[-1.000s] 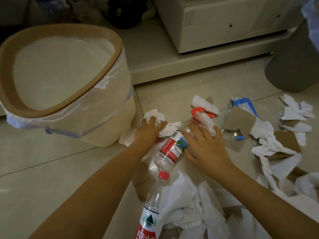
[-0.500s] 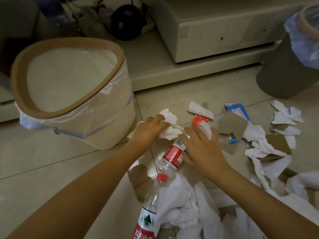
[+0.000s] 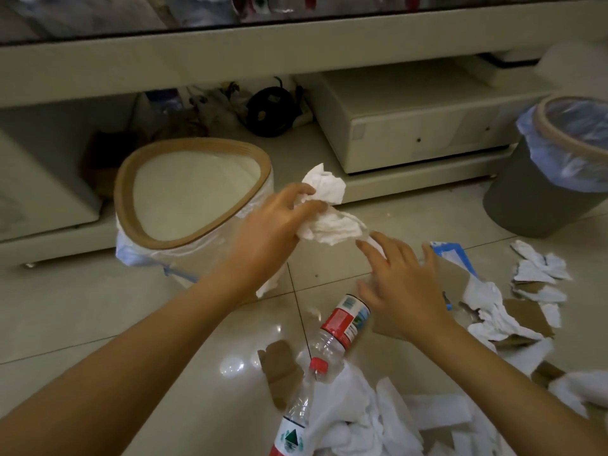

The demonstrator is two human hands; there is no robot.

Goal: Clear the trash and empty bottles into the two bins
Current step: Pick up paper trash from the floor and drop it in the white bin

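- Standing at left, the tan bin [image 3: 194, 192] has a clear liner.
- Left hand [image 3: 273, 222] clamps crumpled tissue [image 3: 325, 209] beside the bin's rim.
- Right hand [image 3: 404, 284], fingers spread, hovers above a bottle [image 3: 339, 327].
- Grey bin [image 3: 539, 179] stands far right.

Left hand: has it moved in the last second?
Yes. The left hand has lifted off the floor litter, gripping crumpled tissue, and now sits beside the rim of the beige bin.

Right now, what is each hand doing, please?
Left hand: closed on crumpled white tissue, beside the beige bin.
Right hand: open, fingers spread, holding nothing.
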